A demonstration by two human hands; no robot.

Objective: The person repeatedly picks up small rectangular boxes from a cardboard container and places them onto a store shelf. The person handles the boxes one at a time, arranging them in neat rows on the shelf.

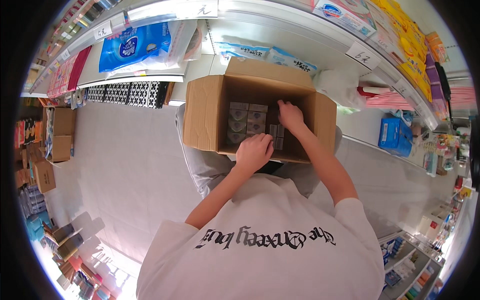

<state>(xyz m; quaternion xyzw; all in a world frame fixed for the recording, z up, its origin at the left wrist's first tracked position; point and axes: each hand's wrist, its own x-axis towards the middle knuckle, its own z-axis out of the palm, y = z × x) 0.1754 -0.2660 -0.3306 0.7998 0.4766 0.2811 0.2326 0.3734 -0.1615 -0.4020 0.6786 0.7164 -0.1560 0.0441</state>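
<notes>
An open cardboard box (201,112) with its flaps folded outward rests at the lap, between the knees. Inside at the left stand two columns of small light-coloured cartons (238,115). Several narrower small boxes (276,131) lie to their right. My left hand (255,150) is over the box's near edge, its fingers bent down beside the small boxes; whether it grips one cannot be told. My right hand (290,114) reaches inside near the far right part, fingertips pointing down into shadow, and what they touch is hidden.
Shelves with price cards (363,55) curve around the front. A blue plastic package (135,47) lies on the left shelf, white-blue bags (243,51) behind the box. A blue carton (395,137) sits low at right. Cardboard boxes (62,131) stand at far left beside the grey floor (123,150).
</notes>
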